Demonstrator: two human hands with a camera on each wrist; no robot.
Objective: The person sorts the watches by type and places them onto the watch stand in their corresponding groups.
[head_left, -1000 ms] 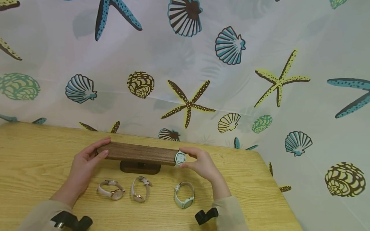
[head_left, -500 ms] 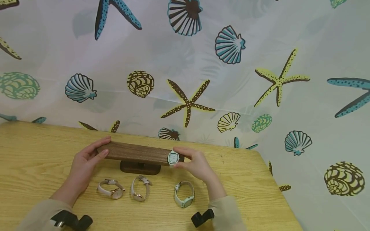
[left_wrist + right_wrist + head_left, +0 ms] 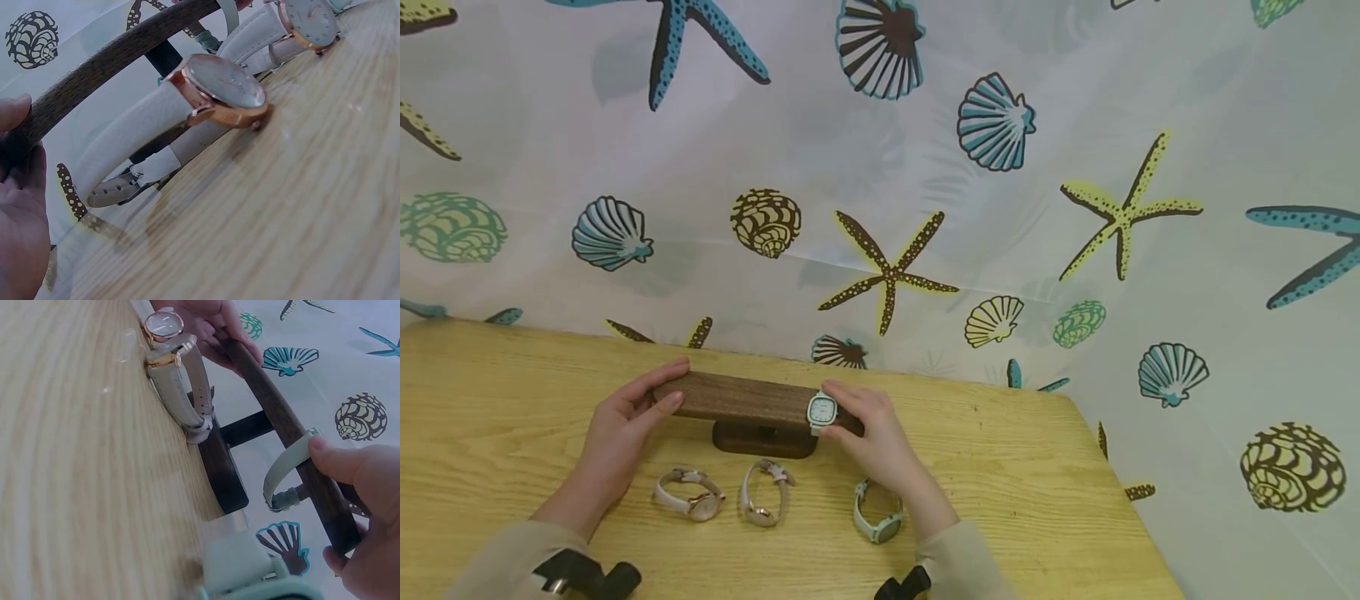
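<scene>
A dark wooden watch stand [image 3: 737, 398], a long bar on a short base [image 3: 763, 440], stands toward the back of the table. My left hand [image 3: 613, 433] grips the bar's left end between thumb and fingers. Looped around the bar, right of its middle, is a mint-green wristwatch [image 3: 822, 410] with a squarish face. My right hand [image 3: 872, 433] pinches this watch at the strap, and the bar's right end lies within that hand. In the right wrist view the thumb presses on the strap [image 3: 290, 464], whose buckled part hangs below the bar.
Two white-strapped watches with rose-gold cases, one on the left [image 3: 688, 496] and one beside it [image 3: 765, 493], lie in front of the stand. Another mint-green watch [image 3: 877, 517] lies by my right forearm, partly covered by it. A shell-patterned cloth [image 3: 700, 283] hangs behind the table.
My right hand has slid the mint-green watch leftward along the bar from its right end, so the bar now extends past the watch. The left hand keeps its place.
</scene>
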